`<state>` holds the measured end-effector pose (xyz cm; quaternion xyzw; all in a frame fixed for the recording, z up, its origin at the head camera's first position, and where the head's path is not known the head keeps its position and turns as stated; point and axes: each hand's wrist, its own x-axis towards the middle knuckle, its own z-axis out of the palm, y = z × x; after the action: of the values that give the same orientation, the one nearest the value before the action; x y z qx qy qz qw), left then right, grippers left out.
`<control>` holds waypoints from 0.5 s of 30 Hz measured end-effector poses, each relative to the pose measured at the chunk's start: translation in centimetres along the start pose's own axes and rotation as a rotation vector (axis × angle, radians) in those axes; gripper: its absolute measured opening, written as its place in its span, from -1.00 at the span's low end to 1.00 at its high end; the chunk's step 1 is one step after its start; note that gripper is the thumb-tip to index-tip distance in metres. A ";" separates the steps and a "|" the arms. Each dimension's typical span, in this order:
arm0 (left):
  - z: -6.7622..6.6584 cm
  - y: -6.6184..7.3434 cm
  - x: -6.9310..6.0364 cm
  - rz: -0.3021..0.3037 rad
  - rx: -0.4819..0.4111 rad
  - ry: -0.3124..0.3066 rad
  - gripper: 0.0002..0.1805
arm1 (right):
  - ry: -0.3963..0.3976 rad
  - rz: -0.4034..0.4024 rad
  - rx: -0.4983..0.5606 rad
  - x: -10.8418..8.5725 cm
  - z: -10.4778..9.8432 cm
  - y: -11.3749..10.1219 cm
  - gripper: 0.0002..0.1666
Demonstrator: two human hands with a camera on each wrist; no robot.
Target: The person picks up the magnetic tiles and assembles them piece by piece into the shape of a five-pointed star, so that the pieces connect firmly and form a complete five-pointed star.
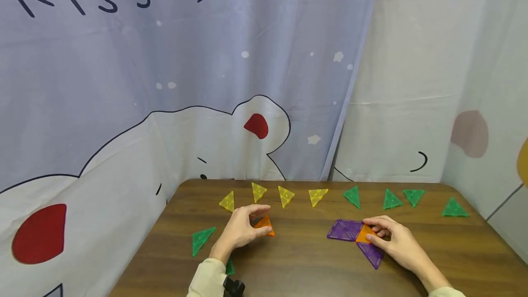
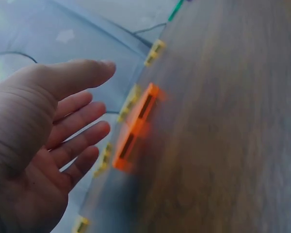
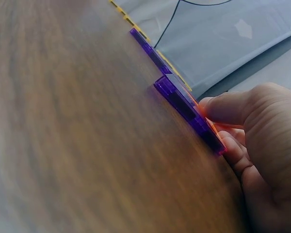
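On the table's left side, an orange triangular tile [image 1: 265, 226] lies between the spread thumb and fingers of my left hand [image 1: 240, 230]. The left wrist view, where this tile is blurred, shows a gap between it and the fingers. Farther right, my right hand [image 1: 398, 242] pinches a second orange tile [image 1: 363, 233], partly covered by the fingers. Purple triangular tiles [image 1: 345, 229] adjoin that orange tile on its left, and another purple tile [image 1: 371, 254] lies along its near side. Seen from the right wrist, the thumb presses on the orange tile behind a purple edge [image 3: 184, 108].
Several yellow triangles [image 1: 285, 196] and several green triangles [image 1: 392, 200] lie along the back of the wooden table [image 1: 297, 278]. One green triangle [image 1: 202, 240] is left of my left hand; another [image 1: 230, 267] shows partly beside the sleeve. A printed curtain [image 1: 198, 58] hangs behind.
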<state>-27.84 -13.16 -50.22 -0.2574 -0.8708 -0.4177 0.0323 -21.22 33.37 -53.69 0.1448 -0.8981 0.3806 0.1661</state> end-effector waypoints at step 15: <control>0.3 -1.4 -0.1 -0.047 -0.017 -0.077 -0.73 | -0.010 0.015 -0.001 -0.1 -0.1 0.0 -0.60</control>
<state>-28.36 -13.68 -51.48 -0.2531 -0.8736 -0.4155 -0.0131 -21.14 33.46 -53.64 0.1398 -0.9002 0.3808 0.1586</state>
